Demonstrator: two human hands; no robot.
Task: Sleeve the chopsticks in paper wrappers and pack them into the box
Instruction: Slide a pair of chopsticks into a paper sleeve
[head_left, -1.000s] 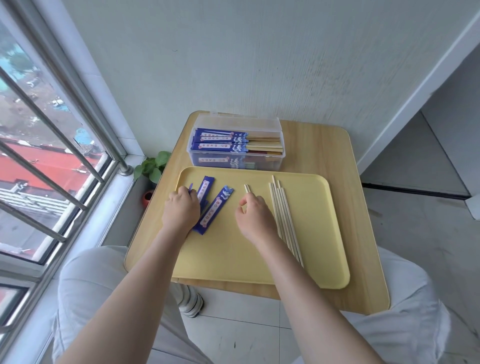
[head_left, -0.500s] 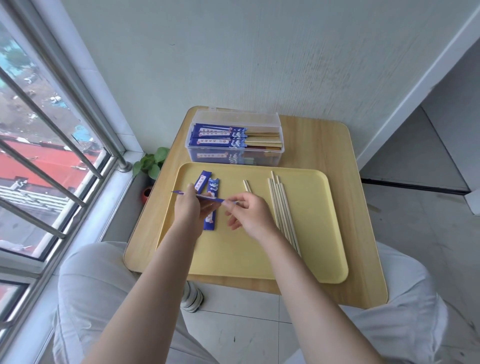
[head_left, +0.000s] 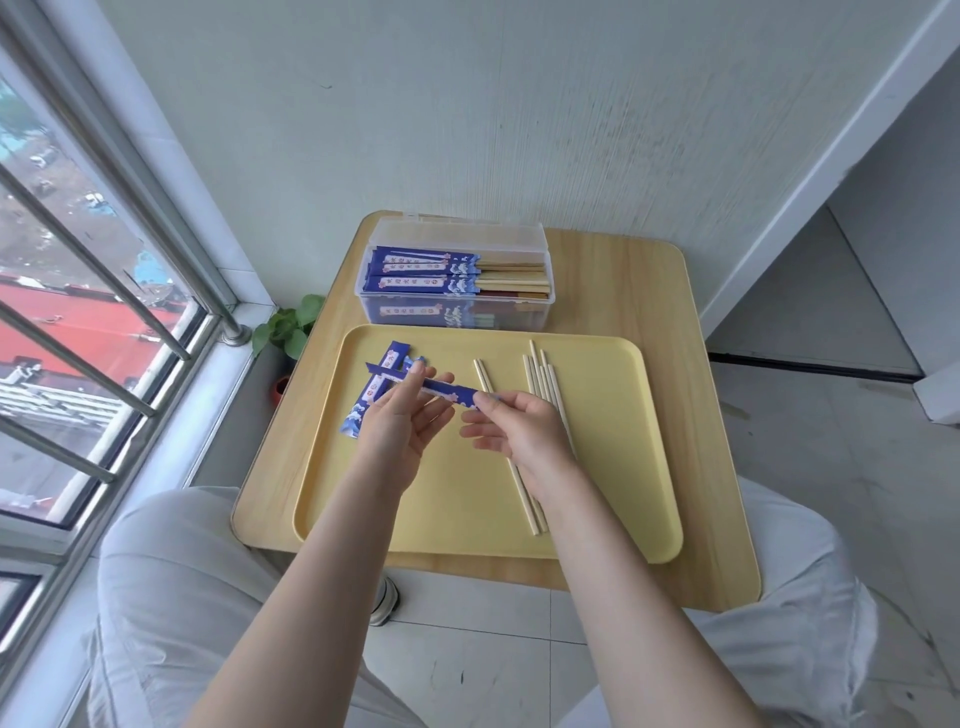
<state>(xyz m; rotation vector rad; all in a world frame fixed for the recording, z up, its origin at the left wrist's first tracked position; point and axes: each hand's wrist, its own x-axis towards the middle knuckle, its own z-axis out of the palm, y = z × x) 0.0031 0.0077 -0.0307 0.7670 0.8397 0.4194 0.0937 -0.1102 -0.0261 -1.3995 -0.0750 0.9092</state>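
Above the yellow tray (head_left: 597, 519), both hands hold one blue paper wrapper (head_left: 448, 392) level. My left hand (head_left: 400, 423) pinches its left part between thumb and fingers. My right hand (head_left: 519, 428) pinches its right end. Two more blue wrappers (head_left: 382, 382) lie on the tray's left side, partly behind my left hand. A pair of bare wooden chopsticks (head_left: 482, 375) lies in the tray's middle, passing under my right hand. Several more chopsticks (head_left: 543, 376) lie to the right. The clear plastic box (head_left: 457, 314) behind the tray holds several sleeved chopsticks.
The tray sits on a small wooden table (head_left: 654, 291) against a white wall. A barred window (head_left: 104, 312) runs along the left, with a small green plant (head_left: 288, 327) below the table's left edge. My knees in light trousers are at the table's near edge.
My left hand lifted a wrapper off the tray. My right hand left the chopsticks and took the wrapper's right end. Both hands now hold it above the tray.
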